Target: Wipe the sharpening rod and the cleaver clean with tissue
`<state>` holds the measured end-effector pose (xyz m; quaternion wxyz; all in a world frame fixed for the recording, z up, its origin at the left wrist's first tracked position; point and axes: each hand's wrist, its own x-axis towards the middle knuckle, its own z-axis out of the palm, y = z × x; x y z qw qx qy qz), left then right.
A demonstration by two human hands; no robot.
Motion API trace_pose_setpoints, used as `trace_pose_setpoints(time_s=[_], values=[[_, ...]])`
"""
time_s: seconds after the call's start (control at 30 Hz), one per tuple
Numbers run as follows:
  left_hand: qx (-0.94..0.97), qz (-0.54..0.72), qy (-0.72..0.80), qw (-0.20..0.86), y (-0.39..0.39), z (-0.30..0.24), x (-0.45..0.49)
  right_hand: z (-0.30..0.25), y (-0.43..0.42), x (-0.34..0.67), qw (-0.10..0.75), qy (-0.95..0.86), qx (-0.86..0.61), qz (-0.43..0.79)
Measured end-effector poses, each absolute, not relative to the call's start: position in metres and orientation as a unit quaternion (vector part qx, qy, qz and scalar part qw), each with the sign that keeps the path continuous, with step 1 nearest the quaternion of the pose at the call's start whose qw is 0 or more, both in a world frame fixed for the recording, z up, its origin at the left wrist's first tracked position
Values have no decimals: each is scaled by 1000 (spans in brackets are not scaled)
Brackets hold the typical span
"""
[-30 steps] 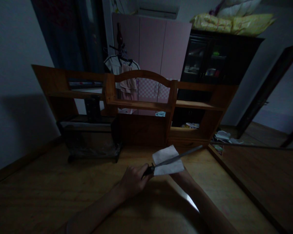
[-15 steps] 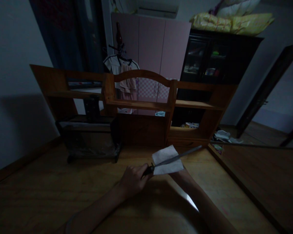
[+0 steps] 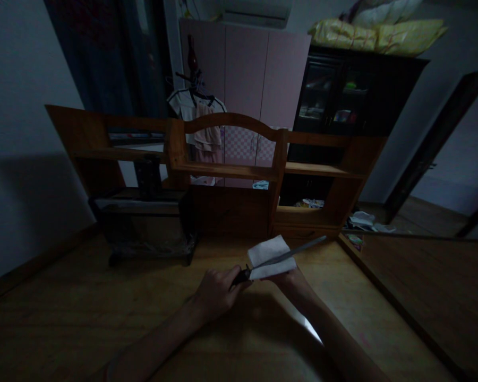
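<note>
My left hand [image 3: 219, 289] is closed around the dark handle of a knife [image 3: 308, 244] with a long, narrow blade pointing right and slightly upward. Beneath the blade spreads a white tissue [image 3: 269, 250]. My right hand [image 3: 289, 279] holds this tissue from below, and its fingers are mostly hidden by it. The blade lies across the tissue, its tip sticking out past the right edge. Both hands are above the wooden tabletop [image 3: 175, 307].
A wooden shelf unit [image 3: 231, 171] stands along the desk's far edge. At the left sits a dark wheeled appliance [image 3: 143, 228]. Something bright white [image 3: 313, 330] shows beside my right forearm. Behind are pink wardrobe doors [image 3: 245, 74] and a black cabinet [image 3: 366, 95].
My right hand and the tissue have shifted slightly up and left under the blade, and more of that hand shows. The left hand stays on the knife handle.
</note>
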<state>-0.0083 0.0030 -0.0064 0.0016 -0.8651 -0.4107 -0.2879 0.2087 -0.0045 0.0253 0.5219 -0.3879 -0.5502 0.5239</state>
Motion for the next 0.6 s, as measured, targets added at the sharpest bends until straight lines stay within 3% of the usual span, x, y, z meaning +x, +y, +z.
trace_pose_setpoints(time_s=[0.13, 0.6], values=[[-858, -295, -421, -3, 3, -5, -7, 18, 4, 212, 531, -536, -372, 541], [-835, -314, -447, -62, 1, -1, -3, 26, 26, 252, 725, -363, -311, 495]])
